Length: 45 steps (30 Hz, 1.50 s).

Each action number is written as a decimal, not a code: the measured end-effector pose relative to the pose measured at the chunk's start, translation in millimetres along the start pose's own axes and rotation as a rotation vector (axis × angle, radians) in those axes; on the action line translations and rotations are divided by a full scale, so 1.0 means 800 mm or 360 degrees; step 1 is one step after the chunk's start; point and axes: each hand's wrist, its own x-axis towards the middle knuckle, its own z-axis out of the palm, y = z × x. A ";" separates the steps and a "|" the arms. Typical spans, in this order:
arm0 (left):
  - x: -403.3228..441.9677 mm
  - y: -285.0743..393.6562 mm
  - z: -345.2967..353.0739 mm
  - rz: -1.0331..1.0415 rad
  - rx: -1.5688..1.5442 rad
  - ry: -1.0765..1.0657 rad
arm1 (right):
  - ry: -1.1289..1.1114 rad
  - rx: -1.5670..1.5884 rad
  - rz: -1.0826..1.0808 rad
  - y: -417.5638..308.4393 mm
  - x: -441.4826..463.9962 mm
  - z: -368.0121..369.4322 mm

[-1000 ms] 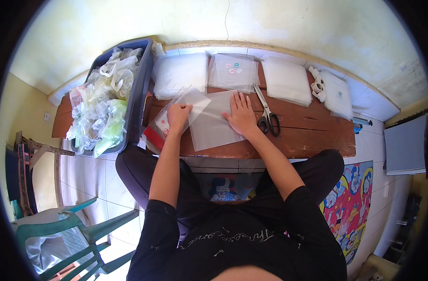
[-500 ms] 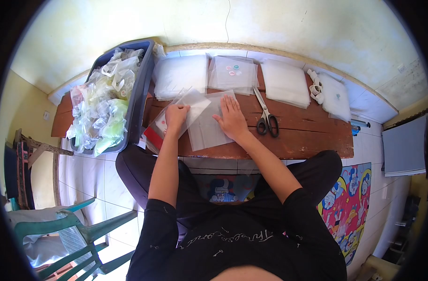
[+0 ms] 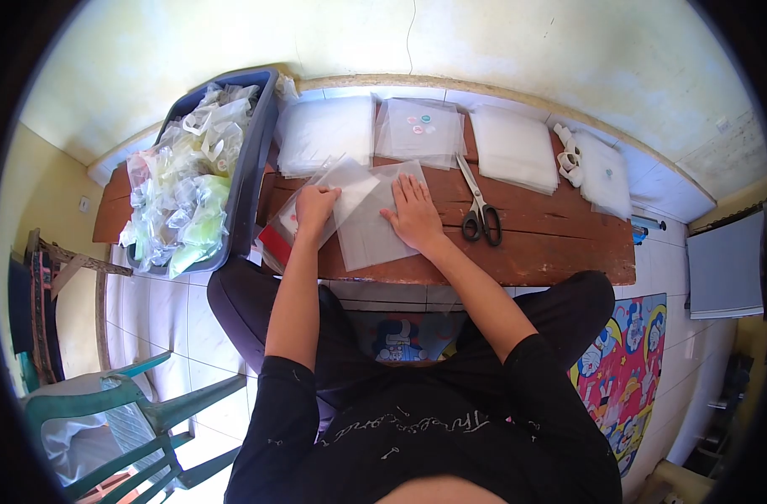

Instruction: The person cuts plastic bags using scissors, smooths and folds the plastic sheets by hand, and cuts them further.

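- Shows a brown wooden tabletop [image 3: 551, 244] running along the wall, in front of the person's crossed legs.
- Shows a dark blue-grey tub [image 3: 247, 168] at the left end, heaped with crumpled clear bags [image 3: 186, 185], some tinted green or yellow.
- Shows a left stack [image 3: 326, 134] of translucent plastic sheets near the wall, just beside the tub.
- Shows a third stack [image 3: 514, 147] farther right along the wall, beyond the stickered sheets [image 3: 400, 144], and a far-right stack [image 3: 603, 181] near the tabletop's right end.
- Shows a flat clear sheet [image 3: 368, 231] in the middle, near the front edge; presses it down with the right hand [image 3: 415, 214], palm down, fingers extended, gripping nothing.
- Shows an angled clear sheet [image 3: 356, 189] to the left, partly over the flat one; pinches it near its middle with the left hand [image 3: 316, 208], fingers curled in.
- Shows scissors [image 3: 479, 206] right of the right hand, apart from it, black handles toward the person, blades toward the wall.
- Shows white loops [image 3: 570, 158] between the third and far-right stacks.
- Shows a red patch [image 3: 274, 245] beside the left wrist.
- Shows small round stickers [image 3: 418, 129], pink and teal, on the stickered sheets.
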 end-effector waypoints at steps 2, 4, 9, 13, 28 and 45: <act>0.004 -0.007 0.005 0.0023 -0.0019 0.0026 | 0.0001 0.0000 0.0007 -0.002 0.001 0.000; 0.008 -0.012 0.006 0.0045 -0.0037 0.0055 | 0.0004 0.0002 0.0011 -0.003 0.004 0.000; 0.004 -0.006 0.003 0.0021 -0.0042 0.0019 | 0.0050 -0.0021 0.0029 0.003 0.008 -0.003; -0.005 0.008 -0.004 -0.0064 -0.0078 -0.0016 | 0.0037 -0.0042 0.0026 0.007 0.007 -0.001; 0.002 -0.012 -0.001 -0.0245 -0.0334 -0.0045 | -0.0003 -0.0026 0.0058 0.007 0.009 0.003; -0.003 -0.005 -0.005 -0.0236 -0.0354 0.0010 | -0.0135 -0.0135 0.0075 0.001 0.011 -0.003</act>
